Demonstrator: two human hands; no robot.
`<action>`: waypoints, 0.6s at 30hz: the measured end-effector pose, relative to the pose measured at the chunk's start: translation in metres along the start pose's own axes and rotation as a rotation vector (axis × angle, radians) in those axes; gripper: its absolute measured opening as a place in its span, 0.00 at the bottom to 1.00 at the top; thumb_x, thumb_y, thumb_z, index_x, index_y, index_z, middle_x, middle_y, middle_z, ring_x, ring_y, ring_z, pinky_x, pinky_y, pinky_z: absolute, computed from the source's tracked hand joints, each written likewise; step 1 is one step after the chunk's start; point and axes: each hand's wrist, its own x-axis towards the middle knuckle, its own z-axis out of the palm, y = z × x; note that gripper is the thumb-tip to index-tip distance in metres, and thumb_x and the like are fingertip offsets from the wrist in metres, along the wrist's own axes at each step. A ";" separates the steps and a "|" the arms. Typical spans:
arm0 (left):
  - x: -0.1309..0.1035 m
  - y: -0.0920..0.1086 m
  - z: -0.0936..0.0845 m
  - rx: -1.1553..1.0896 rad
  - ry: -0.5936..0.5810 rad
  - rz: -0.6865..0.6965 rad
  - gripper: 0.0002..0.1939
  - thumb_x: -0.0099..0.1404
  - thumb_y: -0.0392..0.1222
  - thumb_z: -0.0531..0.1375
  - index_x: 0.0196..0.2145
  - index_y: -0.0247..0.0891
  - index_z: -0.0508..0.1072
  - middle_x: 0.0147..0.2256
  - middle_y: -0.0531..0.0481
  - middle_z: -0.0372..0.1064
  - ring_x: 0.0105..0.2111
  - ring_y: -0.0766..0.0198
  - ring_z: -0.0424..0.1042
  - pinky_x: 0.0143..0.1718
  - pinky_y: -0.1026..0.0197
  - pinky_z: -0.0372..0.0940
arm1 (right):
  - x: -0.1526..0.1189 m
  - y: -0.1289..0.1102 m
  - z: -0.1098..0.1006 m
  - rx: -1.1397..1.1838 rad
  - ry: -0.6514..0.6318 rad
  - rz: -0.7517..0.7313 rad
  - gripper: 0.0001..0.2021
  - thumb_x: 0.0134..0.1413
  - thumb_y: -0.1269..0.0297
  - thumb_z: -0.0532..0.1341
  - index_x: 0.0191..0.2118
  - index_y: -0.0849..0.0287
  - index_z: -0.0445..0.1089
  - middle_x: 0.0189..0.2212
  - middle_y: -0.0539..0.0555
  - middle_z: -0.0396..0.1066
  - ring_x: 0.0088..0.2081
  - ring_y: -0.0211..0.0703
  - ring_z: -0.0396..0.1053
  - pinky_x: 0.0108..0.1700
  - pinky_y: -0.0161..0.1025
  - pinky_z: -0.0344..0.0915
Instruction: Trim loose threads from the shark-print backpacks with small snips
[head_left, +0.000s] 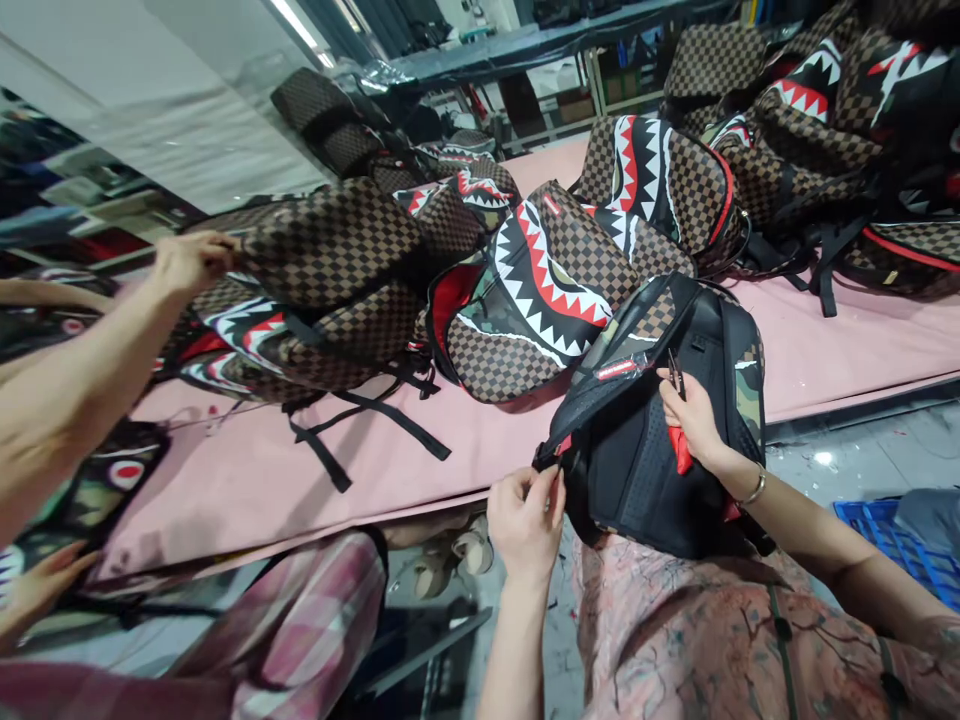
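A black-backed backpack [637, 450] stands tilted at the table's front edge, its padded back and shoulder straps facing me. My left hand [525, 520] is closed in a pinch at the lower end of a shoulder strap [574, 420], by its buckle; the fingers hide just what they grip. My right hand [694, 415] lies against the back panel, closed around small dark thread snips [676, 374] with the blades pointing up. Below its fingers shows a red piece [680, 452], which I cannot identify. A red label under clear plastic is on the strap.
Checkered backpacks with shark-mouth prints [555, 290] crowd the pink table [480, 440]. At left, a co-worker's hand [196, 262] grips another checkered backpack [337, 245], and a second hand [56, 580] touches a camouflage one. A blue plastic crate [911, 560] sits on the floor at right.
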 end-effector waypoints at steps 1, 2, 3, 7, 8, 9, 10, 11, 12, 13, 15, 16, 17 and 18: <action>-0.005 -0.004 -0.001 0.049 0.006 0.070 0.05 0.55 0.38 0.60 0.31 0.39 0.75 0.28 0.48 0.67 0.30 0.64 0.65 0.34 0.61 0.60 | 0.003 -0.003 0.003 0.057 -0.020 0.061 0.17 0.45 0.50 0.62 0.31 0.57 0.59 0.17 0.40 0.48 0.15 0.26 0.42 0.14 0.27 0.40; -0.011 -0.007 -0.001 0.069 0.009 0.104 0.05 0.56 0.37 0.59 0.31 0.39 0.75 0.29 0.48 0.67 0.30 0.65 0.65 0.33 0.62 0.60 | 0.005 -0.005 0.007 0.098 -0.038 0.099 0.18 0.43 0.50 0.63 0.28 0.57 0.57 0.17 0.40 0.46 0.15 0.25 0.40 0.14 0.27 0.38; -0.016 -0.008 0.000 0.069 0.010 0.113 0.05 0.56 0.36 0.59 0.31 0.38 0.75 0.29 0.48 0.66 0.29 0.65 0.65 0.31 0.63 0.61 | 0.007 -0.006 0.011 0.123 -0.051 0.116 0.19 0.42 0.50 0.64 0.25 0.58 0.56 0.16 0.39 0.45 0.15 0.24 0.39 0.14 0.27 0.36; -0.031 -0.002 -0.004 0.027 -0.018 0.102 0.06 0.57 0.35 0.56 0.30 0.37 0.74 0.30 0.47 0.66 0.30 0.64 0.66 0.29 0.64 0.62 | 0.003 -0.005 0.021 0.134 -0.054 0.095 0.19 0.39 0.55 0.67 0.24 0.58 0.54 0.16 0.39 0.46 0.15 0.23 0.41 0.15 0.26 0.38; -0.030 0.001 -0.009 0.007 -0.070 0.139 0.07 0.57 0.35 0.56 0.32 0.37 0.74 0.32 0.47 0.67 0.32 0.63 0.67 0.31 0.63 0.63 | 0.000 -0.005 0.020 0.132 -0.051 0.089 0.19 0.39 0.56 0.67 0.24 0.58 0.54 0.16 0.39 0.47 0.15 0.23 0.41 0.15 0.26 0.38; -0.026 0.005 -0.015 -0.018 -0.131 0.186 0.09 0.57 0.35 0.57 0.36 0.38 0.74 0.33 0.46 0.68 0.34 0.62 0.68 0.34 0.61 0.64 | -0.003 -0.004 0.018 0.128 -0.052 0.088 0.19 0.39 0.56 0.66 0.25 0.58 0.54 0.17 0.39 0.47 0.15 0.23 0.41 0.15 0.26 0.38; -0.020 0.009 -0.021 -0.049 -0.182 0.221 0.12 0.57 0.36 0.57 0.40 0.39 0.73 0.34 0.46 0.69 0.35 0.62 0.69 0.36 0.60 0.64 | -0.006 -0.005 0.015 0.123 -0.058 0.089 0.18 0.40 0.56 0.66 0.25 0.58 0.54 0.17 0.39 0.47 0.15 0.23 0.41 0.15 0.26 0.38; -0.012 0.012 -0.028 -0.084 -0.209 0.231 0.14 0.57 0.37 0.58 0.43 0.40 0.72 0.35 0.47 0.70 0.35 0.61 0.69 0.38 0.59 0.64 | -0.009 -0.005 0.011 0.116 -0.064 0.090 0.18 0.40 0.56 0.66 0.25 0.58 0.54 0.17 0.39 0.47 0.15 0.23 0.41 0.15 0.26 0.38; -0.003 0.016 -0.033 -0.123 -0.204 0.204 0.16 0.57 0.38 0.59 0.44 0.41 0.71 0.35 0.47 0.71 0.35 0.62 0.70 0.40 0.59 0.64 | -0.013 -0.005 0.007 0.103 -0.073 0.089 0.18 0.41 0.56 0.65 0.25 0.58 0.54 0.17 0.39 0.47 0.15 0.23 0.41 0.15 0.26 0.38; 0.008 0.021 -0.035 -0.172 -0.188 0.142 0.16 0.57 0.39 0.59 0.45 0.41 0.70 0.35 0.47 0.71 0.34 0.62 0.70 0.40 0.58 0.63 | -0.015 -0.006 0.004 0.082 -0.083 0.086 0.18 0.41 0.56 0.65 0.25 0.58 0.55 0.17 0.39 0.47 0.16 0.24 0.41 0.15 0.27 0.38; 0.030 0.031 -0.030 -0.330 -0.202 -0.065 0.17 0.59 0.43 0.57 0.47 0.39 0.69 0.37 0.46 0.71 0.37 0.61 0.70 0.42 0.58 0.64 | -0.020 -0.005 -0.002 0.023 -0.115 0.078 0.17 0.42 0.56 0.64 0.25 0.59 0.55 0.17 0.40 0.48 0.16 0.24 0.42 0.16 0.27 0.39; 0.040 0.038 -0.022 -0.439 -0.270 -0.183 0.18 0.60 0.45 0.56 0.48 0.39 0.68 0.39 0.45 0.71 0.39 0.61 0.71 0.42 0.58 0.65 | -0.022 -0.005 -0.005 -0.009 -0.136 0.077 0.16 0.43 0.56 0.64 0.25 0.59 0.56 0.17 0.40 0.48 0.16 0.25 0.42 0.16 0.28 0.39; 0.048 0.045 -0.010 -0.572 -0.372 -0.298 0.21 0.60 0.48 0.55 0.50 0.38 0.66 0.41 0.45 0.71 0.40 0.60 0.71 0.41 0.59 0.65 | -0.023 -0.003 -0.007 -0.041 -0.158 0.079 0.16 0.43 0.55 0.63 0.26 0.59 0.57 0.17 0.40 0.48 0.16 0.25 0.43 0.16 0.28 0.40; 0.054 0.052 0.003 -0.703 -0.488 -0.398 0.23 0.59 0.50 0.56 0.50 0.37 0.65 0.41 0.44 0.71 0.38 0.60 0.72 0.38 0.59 0.67 | -0.023 -0.002 -0.010 -0.075 -0.172 0.082 0.15 0.44 0.54 0.63 0.26 0.59 0.58 0.17 0.41 0.48 0.16 0.26 0.43 0.16 0.28 0.40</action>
